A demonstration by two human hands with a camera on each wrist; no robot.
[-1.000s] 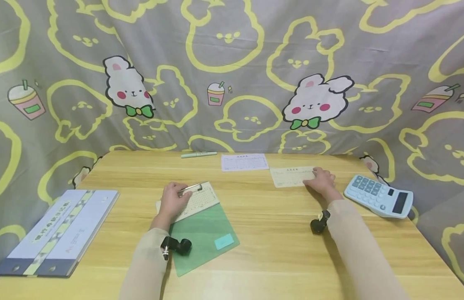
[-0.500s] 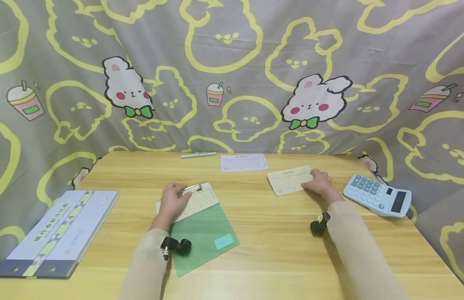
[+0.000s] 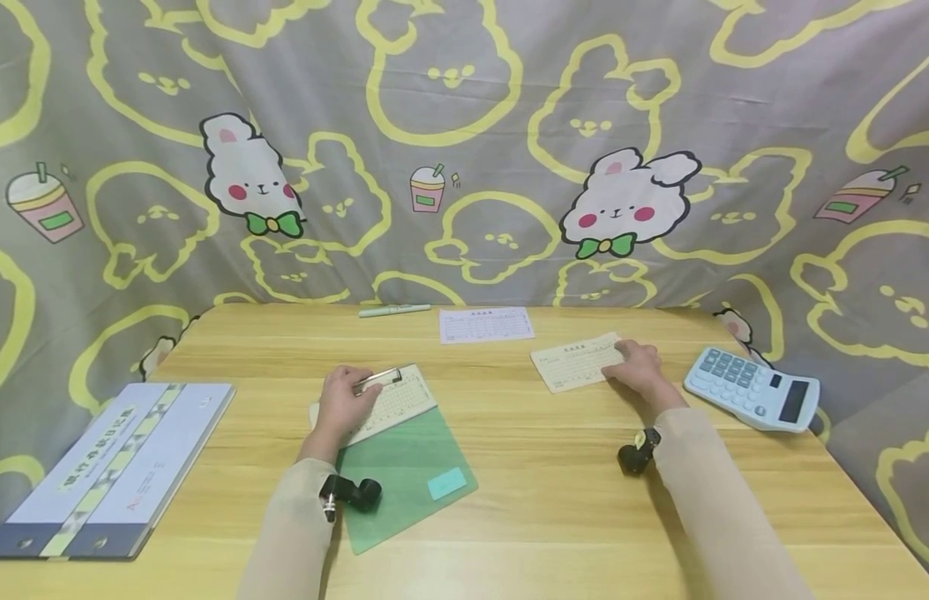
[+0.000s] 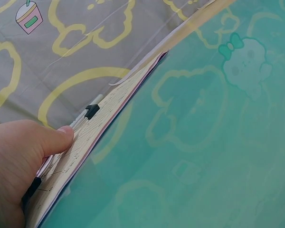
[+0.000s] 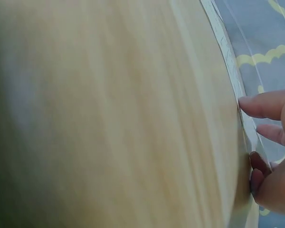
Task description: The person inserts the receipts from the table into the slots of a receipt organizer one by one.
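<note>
Head view: left hand (image 3: 347, 404) gripping clip (image 4: 91, 111) on translucent green clipboard (image 3: 407, 471); right hand (image 3: 640, 369) pinching cream ruled slip (image 3: 572, 364).

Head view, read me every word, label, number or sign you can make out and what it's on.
"银行存款日记账": title on the blue book, blurred, my best reading.
"A", apparently: red, same cover; lettering beside it illegible.
Cream slip, white slip, clipped form: printed, too small to read.
Calculator, pen, turquoise label: nothing legible.
</note>
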